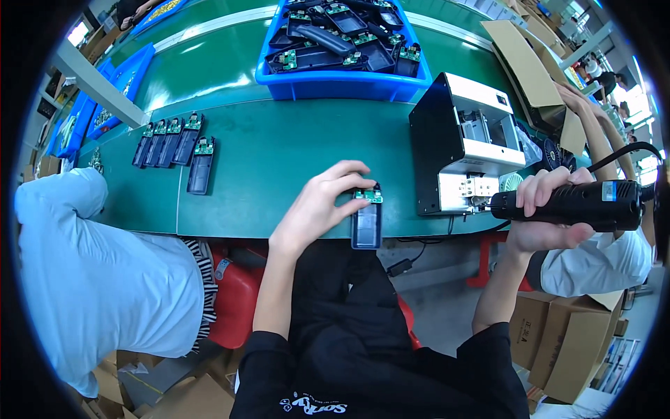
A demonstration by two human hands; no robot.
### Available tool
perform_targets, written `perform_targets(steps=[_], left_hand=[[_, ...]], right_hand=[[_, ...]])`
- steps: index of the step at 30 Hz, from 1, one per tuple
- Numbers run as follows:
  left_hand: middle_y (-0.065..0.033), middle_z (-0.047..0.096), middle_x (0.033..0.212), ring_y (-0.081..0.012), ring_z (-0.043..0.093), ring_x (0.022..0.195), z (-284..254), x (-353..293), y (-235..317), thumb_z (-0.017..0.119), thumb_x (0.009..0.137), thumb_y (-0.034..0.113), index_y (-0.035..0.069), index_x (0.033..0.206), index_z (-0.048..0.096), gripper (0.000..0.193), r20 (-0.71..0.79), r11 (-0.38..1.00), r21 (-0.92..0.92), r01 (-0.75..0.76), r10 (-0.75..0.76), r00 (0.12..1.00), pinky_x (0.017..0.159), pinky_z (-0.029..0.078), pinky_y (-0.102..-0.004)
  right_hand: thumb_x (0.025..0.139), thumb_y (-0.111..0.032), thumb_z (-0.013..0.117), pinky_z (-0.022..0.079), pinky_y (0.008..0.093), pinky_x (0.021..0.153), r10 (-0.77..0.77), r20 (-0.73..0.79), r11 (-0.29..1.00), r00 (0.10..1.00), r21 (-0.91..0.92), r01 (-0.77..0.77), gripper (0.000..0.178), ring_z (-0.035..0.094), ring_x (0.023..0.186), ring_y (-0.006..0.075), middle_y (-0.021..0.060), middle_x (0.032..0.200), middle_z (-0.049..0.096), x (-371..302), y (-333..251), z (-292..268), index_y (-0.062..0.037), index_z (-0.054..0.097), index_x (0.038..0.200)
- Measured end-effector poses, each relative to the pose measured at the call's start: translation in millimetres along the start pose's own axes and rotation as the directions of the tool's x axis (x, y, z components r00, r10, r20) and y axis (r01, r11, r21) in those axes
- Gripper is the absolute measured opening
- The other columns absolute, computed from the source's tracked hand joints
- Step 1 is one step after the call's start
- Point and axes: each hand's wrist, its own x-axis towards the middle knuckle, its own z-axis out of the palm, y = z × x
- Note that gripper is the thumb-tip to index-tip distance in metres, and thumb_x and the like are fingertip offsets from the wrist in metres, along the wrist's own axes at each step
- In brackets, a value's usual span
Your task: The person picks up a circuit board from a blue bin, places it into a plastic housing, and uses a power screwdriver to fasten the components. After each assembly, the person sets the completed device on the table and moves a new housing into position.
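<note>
My left hand (317, 202) is closed on a dark plastic housing (366, 229) with a green circuit board at its top end, fingertips and thumb at the board. The housing lies at the table's near edge and sticks out a little over it. In my right hand (541, 216) is a black electric screwdriver (593, 205), held level with its tip pointing left. That tip is at the front outlet of a black and silver screw feeder (481, 133); whether a screw sits on it is too small to tell.
A blue bin (342, 89) heaped with similar housings stands at the far middle. Several housings (200, 171) lie in a row at the left, near a grey post (98, 84). Co-workers sit on both sides, one in a light blue top (118, 279). An open carton (520, 63) is behind the feeder.
</note>
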Motion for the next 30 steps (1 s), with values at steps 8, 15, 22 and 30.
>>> perform_targets(steps=[8, 15, 22, 30], left_hand=[[-0.0097, 0.065, 0.109, -0.0278, 0.065, 0.099, 21.3, 2.0, 1.8, 0.074, 0.077, 0.006, 0.003, 0.105, 0.068, 0.028, 0.021, 0.999, -0.027, 0.023, -0.022, 1.0, 0.085, 0.052, -0.035], [-0.0103, 0.065, 0.104, -0.0271, 0.065, 0.096, 27.8, 4.6, -5.7, 0.074, 0.075, 0.003, 0.002, 0.099, 0.066, 0.026, 0.059, 0.988, -0.155, -0.025, 0.035, 0.998, 0.084, 0.052, -0.035], [-0.009, 0.063, 0.099, -0.0262, 0.063, 0.095, 28.3, 0.5, 0.1, 0.076, 0.072, 0.001, 0.001, 0.092, 0.063, 0.024, 0.051, 0.989, -0.146, -0.002, 0.01, 0.999, 0.083, 0.052, -0.0347], [-0.0082, 0.062, 0.099, -0.0265, 0.062, 0.096, 29.7, -1.0, -2.1, 0.076, 0.072, 0.001, 0.002, 0.092, 0.061, 0.025, 0.046, 0.984, -0.179, -0.003, 0.011, 0.999, 0.085, 0.051, -0.0346]], right_hand=[[0.083, -0.075, 0.052, 0.036, 0.02, 0.042, 0.046, -0.018, 0.998, 0.999, -0.05, -0.046, 0.074, 0.041, 0.045, 0.007, 0.0019, 0.064, 0.043, -4.6, 8.0, 3.1, -0.0059, 0.038, 0.106], [0.082, -0.073, 0.055, 0.038, 0.0203, 0.041, 0.065, 0.079, 0.983, 0.995, 0.167, -0.078, 0.074, 0.043, 0.045, 0.0074, 0.0021, 0.064, 0.044, -22.6, -1.8, 4.3, -0.0063, 0.038, 0.108], [0.079, -0.076, 0.056, 0.042, 0.0227, 0.042, 0.061, 0.2, 0.971, 0.978, 0.214, -0.104, 0.078, 0.046, 0.046, 0.0104, 0.0033, 0.066, 0.046, -42.0, 15.9, 67.7, -0.007, 0.035, 0.109], [0.078, -0.075, 0.058, 0.043, 0.0241, 0.045, 0.072, 0.344, 0.967, 0.936, 0.208, -0.151, 0.078, 0.047, 0.049, 0.0112, 0.0047, 0.069, 0.047, -54.3, 38.7, 77.3, -0.007, 0.034, 0.109]])
